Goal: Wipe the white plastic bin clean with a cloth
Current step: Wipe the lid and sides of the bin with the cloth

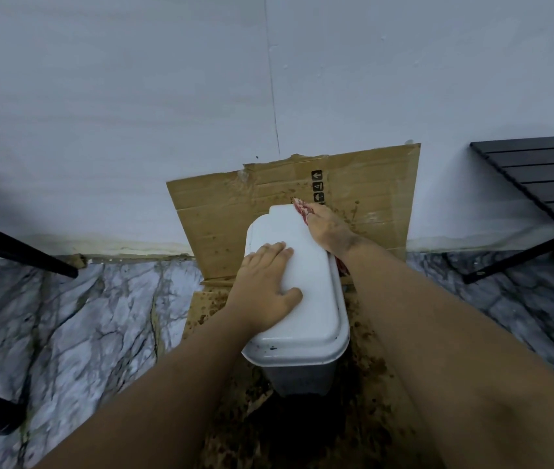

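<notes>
The white plastic bin [309, 299] stands on stained cardboard, its closed lid facing up and a few dark specks near the lid's front rim. My left hand [265, 292] lies flat on the lid's left side, fingers spread. My right hand [328, 228] presses a red-and-white patterned cloth [301, 208] against the lid's far right edge. Only the cloth's tip ahead of the fingers and a strip under the wrist show; the rest is hidden by the hand.
A flattened cardboard sheet [221, 214] leans on the white wall behind the bin, and another brown-spotted piece [363, 360] covers the marble floor. A black slatted table [539, 184] stands at right; black furniture legs [22, 255] at left.
</notes>
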The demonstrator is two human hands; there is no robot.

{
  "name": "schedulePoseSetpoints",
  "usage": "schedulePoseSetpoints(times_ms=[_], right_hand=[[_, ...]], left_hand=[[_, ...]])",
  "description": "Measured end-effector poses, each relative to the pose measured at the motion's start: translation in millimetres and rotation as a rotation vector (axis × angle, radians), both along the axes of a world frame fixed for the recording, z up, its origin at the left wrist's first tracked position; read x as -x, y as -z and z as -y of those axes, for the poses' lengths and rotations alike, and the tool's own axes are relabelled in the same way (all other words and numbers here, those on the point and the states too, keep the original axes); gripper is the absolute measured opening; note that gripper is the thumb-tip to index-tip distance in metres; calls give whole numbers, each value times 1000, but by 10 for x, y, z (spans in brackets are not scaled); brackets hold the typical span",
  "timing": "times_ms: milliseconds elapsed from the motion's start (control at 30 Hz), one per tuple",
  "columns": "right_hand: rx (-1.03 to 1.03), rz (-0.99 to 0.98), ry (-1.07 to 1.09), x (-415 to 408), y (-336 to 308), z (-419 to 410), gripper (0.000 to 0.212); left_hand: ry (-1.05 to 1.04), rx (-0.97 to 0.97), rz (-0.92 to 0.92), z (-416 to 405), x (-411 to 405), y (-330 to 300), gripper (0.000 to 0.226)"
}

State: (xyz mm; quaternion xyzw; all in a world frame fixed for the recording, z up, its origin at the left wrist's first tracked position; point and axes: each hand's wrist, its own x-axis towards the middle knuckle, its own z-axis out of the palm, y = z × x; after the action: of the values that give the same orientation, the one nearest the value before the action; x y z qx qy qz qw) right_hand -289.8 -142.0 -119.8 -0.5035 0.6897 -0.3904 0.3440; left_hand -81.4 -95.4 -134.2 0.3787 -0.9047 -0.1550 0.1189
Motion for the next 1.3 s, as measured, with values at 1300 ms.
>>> schedulePoseSetpoints(times_ms=[1300], right_hand=[[300,227,300,-903,597,-2140,44]], left_hand=[[-41,-43,0,-41,11,-55,83]])
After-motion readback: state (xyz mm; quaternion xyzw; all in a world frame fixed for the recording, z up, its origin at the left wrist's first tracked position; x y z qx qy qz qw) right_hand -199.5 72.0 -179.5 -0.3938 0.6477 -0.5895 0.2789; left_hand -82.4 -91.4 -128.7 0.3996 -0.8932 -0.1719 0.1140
